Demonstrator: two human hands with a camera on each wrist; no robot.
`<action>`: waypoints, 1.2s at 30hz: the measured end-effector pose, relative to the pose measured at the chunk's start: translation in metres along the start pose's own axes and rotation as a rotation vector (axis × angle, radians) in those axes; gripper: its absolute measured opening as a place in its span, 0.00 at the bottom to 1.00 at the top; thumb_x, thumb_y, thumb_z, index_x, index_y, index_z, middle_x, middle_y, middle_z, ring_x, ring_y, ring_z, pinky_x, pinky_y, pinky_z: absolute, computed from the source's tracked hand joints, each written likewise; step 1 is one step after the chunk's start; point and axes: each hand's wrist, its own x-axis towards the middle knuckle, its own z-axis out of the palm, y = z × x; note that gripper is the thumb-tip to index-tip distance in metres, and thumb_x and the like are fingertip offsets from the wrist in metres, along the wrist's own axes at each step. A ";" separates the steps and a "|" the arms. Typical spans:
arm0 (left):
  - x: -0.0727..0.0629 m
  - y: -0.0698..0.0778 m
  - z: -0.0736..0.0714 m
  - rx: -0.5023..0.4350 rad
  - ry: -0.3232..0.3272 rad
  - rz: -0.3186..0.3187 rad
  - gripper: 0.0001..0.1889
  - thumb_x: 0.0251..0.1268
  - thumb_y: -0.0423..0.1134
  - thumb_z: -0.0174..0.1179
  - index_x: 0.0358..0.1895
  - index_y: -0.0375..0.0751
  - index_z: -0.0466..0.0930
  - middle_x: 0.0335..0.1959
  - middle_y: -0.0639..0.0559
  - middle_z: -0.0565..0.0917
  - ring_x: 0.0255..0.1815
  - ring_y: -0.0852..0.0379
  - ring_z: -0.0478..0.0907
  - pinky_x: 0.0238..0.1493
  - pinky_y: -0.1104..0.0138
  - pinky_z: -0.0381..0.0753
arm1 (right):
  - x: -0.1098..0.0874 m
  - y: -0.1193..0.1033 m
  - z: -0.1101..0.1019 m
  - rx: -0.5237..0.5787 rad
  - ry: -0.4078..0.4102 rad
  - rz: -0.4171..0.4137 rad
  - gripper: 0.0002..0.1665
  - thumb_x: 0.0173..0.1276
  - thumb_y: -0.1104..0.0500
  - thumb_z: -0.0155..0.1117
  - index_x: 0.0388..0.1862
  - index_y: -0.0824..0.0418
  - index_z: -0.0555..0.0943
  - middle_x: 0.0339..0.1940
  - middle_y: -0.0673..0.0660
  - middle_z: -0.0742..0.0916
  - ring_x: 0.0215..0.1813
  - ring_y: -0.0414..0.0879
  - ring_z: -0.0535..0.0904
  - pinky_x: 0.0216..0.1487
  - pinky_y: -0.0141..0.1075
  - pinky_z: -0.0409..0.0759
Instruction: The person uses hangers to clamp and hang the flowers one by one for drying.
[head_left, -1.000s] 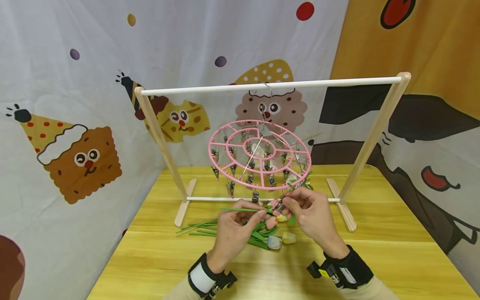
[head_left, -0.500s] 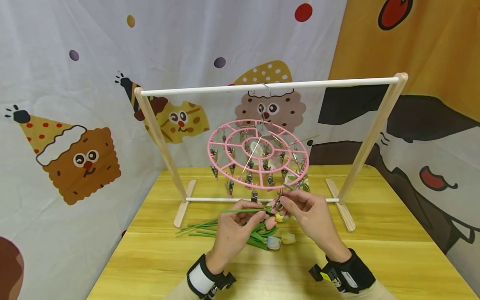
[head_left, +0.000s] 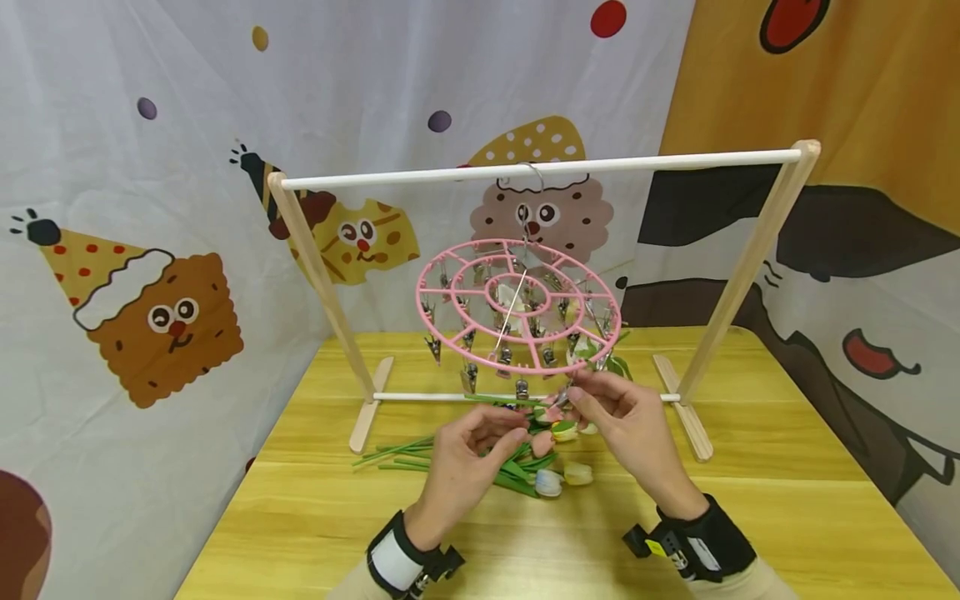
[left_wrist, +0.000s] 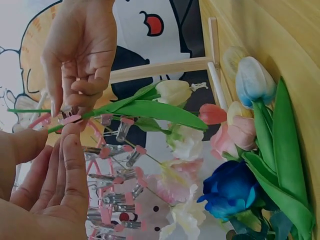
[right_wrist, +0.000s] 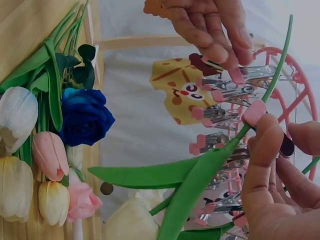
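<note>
My right hand point(head_left: 626, 429) pinches a metal clip with pink pads point(right_wrist: 255, 112) at the near rim of a pink round hanger point(head_left: 536, 369). The clip bites the green stem point(right_wrist: 280, 70) of an artificial white tulip point(left_wrist: 173, 93), whose long leaves and bloom extend beyond the fingers. My left hand point(head_left: 472, 458) is just below the stem in the head view, thumb and fingers parted, holding nothing. In the right wrist view, the left fingertips point(right_wrist: 242, 52) are close to neighbouring clips. Several other clips dangle from the hanger, with pale flowers point(left_wrist: 185, 217) among them.
The hanger hooks over the white bar point(head_left: 420, 176) of a wooden stand. Beneath it on the table point(head_left: 300, 517) lie loose artificial flowers, among them a blue rose point(right_wrist: 87, 117), a blue-white tulip point(head_left: 549, 483) and a yellow one point(head_left: 577, 474). A patterned cloth point(head_left: 360, 83) hangs behind.
My left hand has let go of the stem, its fingers parting and lowering slightly. The stem now sits above those fingers, its free end further right. The hanger's clips have swung a little.
</note>
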 end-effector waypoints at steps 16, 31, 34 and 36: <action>-0.012 -0.012 -0.027 0.196 -0.068 -0.100 0.09 0.85 0.46 0.74 0.60 0.55 0.94 0.55 0.56 0.98 0.53 0.60 0.95 0.59 0.61 0.97 | 0.002 0.007 -0.018 -0.003 0.084 0.040 0.23 0.88 0.63 0.72 0.77 0.65 0.87 0.46 0.48 0.98 0.39 0.39 0.95 0.39 0.31 0.92; -0.019 -0.027 -0.061 0.416 -0.050 -0.156 0.07 0.83 0.43 0.76 0.57 0.59 0.94 0.50 0.63 0.97 0.49 0.63 0.94 0.56 0.62 0.97 | -0.005 0.013 -0.031 -0.021 0.107 0.099 0.22 0.89 0.61 0.72 0.75 0.69 0.87 0.51 0.36 0.97 0.41 0.38 0.96 0.45 0.31 0.94; -0.020 -0.031 -0.068 0.475 -0.053 -0.154 0.08 0.83 0.41 0.76 0.56 0.58 0.94 0.50 0.64 0.97 0.49 0.63 0.94 0.56 0.61 0.97 | -0.008 0.016 -0.033 -0.057 0.110 0.086 0.20 0.89 0.60 0.72 0.72 0.67 0.89 0.55 0.36 0.96 0.41 0.40 0.96 0.45 0.31 0.94; -0.020 -0.035 -0.073 0.509 -0.060 -0.148 0.09 0.82 0.39 0.76 0.56 0.57 0.94 0.50 0.62 0.97 0.50 0.61 0.95 0.55 0.60 0.98 | -0.009 0.018 -0.035 -0.077 0.106 0.076 0.19 0.89 0.60 0.72 0.71 0.67 0.89 0.57 0.36 0.96 0.42 0.41 0.96 0.46 0.31 0.94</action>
